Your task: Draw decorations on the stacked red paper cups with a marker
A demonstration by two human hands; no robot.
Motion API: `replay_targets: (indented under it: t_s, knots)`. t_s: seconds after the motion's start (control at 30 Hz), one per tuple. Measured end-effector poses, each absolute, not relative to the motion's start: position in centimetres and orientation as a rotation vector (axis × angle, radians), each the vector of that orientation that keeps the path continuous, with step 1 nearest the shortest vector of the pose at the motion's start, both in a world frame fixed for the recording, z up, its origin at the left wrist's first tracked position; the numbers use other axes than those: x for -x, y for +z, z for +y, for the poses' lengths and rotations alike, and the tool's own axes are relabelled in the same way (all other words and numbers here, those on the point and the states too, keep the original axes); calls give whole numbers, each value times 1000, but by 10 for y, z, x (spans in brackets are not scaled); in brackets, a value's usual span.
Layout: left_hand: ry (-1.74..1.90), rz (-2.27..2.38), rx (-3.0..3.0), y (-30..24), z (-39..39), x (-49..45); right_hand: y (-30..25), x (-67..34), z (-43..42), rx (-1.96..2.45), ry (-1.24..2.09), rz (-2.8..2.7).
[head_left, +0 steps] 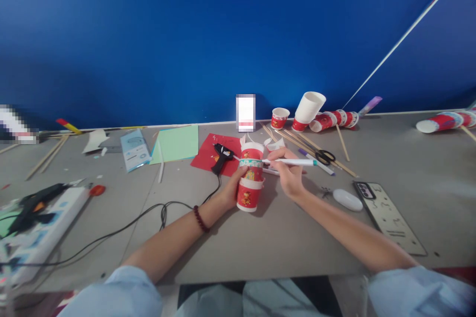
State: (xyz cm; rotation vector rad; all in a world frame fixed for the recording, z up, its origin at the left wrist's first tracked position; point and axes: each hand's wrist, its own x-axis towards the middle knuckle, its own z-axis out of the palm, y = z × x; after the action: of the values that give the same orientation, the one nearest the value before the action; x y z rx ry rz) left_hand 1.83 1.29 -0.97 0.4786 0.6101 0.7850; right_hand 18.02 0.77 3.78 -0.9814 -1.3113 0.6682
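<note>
My left hand (233, 189) is wrapped round a red and white paper cup assembly (250, 195), made of cups joined end to end with a green band near the top. It stands tilted slightly over the table in front of me. In my right hand (289, 174) is a white marker (297, 162) with a teal end, held sideways; its tip points at the green band. Whether the tip touches the cup I cannot tell. Just behind my left hand, a black glue gun (222, 157) lies on red paper (204, 156).
Black scissors (325, 157), wooden sticks (344, 146), a small cup (279, 119) and stacked white cups (309, 108) lie at the back right. A white mouse (347, 199) and a phone (390, 220) are at right. Green paper (178, 142) and a power strip (55, 235) are at left.
</note>
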Motion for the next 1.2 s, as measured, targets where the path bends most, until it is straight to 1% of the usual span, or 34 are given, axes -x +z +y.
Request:
replay_targets:
  t_s: [0.4,0.7,1.2]
  knots:
    - [884,573,-389,8,11,-22,36,-180,7,997,603,-1368]
    - [846,670,-414,-1,10,-21,39,-178,4,1019,535,-1440]
    - [849,688,-450,4,8,-22,42,-177,2,1032,492,-1496]
